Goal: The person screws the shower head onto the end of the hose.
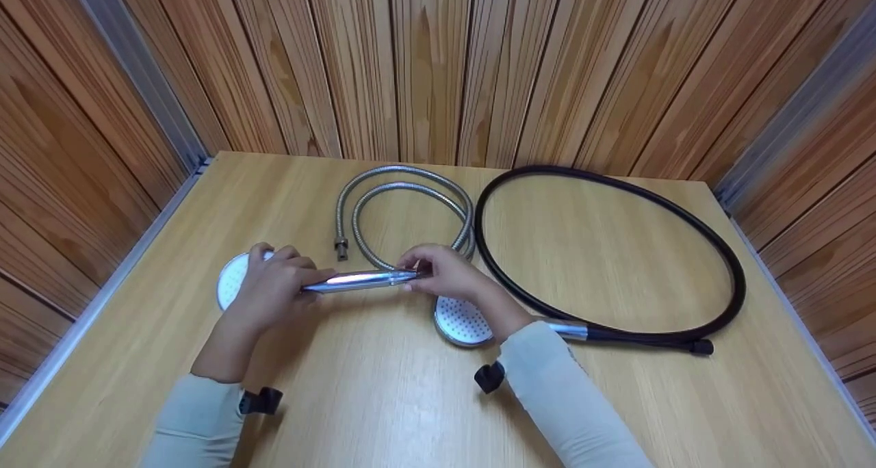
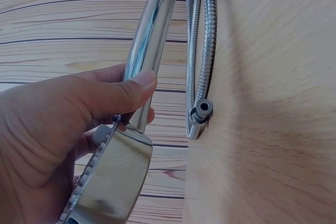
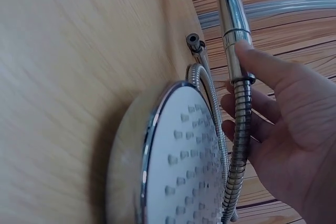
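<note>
My left hand grips a chrome hand shower around its neck, thumb along the handle in the left wrist view. The shower's white spray face shows at the far left, partly covered by the fingers. At the handle's other end, my right hand pinches the end fitting of a silver metal hose with thumb and fingers. This fitting sits against the handle end, in line with it. The rest of the metal hose lies coiled behind, its free end nut pointing towards me.
A second shower head lies face up under my right wrist. Its chrome handle runs to a black hose, looped widely over the right of the wooden table. Wood-plank walls enclose the back and sides.
</note>
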Tool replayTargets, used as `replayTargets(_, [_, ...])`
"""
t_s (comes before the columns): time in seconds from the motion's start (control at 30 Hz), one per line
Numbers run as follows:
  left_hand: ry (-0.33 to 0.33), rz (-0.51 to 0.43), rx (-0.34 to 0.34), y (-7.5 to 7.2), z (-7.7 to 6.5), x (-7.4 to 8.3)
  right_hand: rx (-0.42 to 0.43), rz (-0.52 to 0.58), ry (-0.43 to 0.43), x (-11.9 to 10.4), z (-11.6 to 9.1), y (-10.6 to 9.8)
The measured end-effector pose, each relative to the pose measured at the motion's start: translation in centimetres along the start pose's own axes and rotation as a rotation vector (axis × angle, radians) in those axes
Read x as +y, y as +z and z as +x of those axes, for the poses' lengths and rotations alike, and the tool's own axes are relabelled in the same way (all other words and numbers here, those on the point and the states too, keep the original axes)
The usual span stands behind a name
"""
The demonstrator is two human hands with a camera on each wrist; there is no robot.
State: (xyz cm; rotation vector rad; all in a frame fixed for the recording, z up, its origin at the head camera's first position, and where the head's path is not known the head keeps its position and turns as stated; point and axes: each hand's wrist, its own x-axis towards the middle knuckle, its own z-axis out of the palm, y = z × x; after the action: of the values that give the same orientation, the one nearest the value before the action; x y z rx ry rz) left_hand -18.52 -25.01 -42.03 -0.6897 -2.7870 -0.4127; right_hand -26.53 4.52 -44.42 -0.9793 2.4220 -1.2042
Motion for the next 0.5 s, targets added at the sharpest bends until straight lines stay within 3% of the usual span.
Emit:
replayTargets(0.23, [0.006,-0.011,0.002,-0.15,0.14,0.03,0.059,0.011,-0.018,-0.21,0.22,0.18])
replayTargets(0.5, [0.000,-0.028,0.006,-0.30,0.05,-0.04,0.013,0.040,0.017,-0.11,0.11,-0.18])
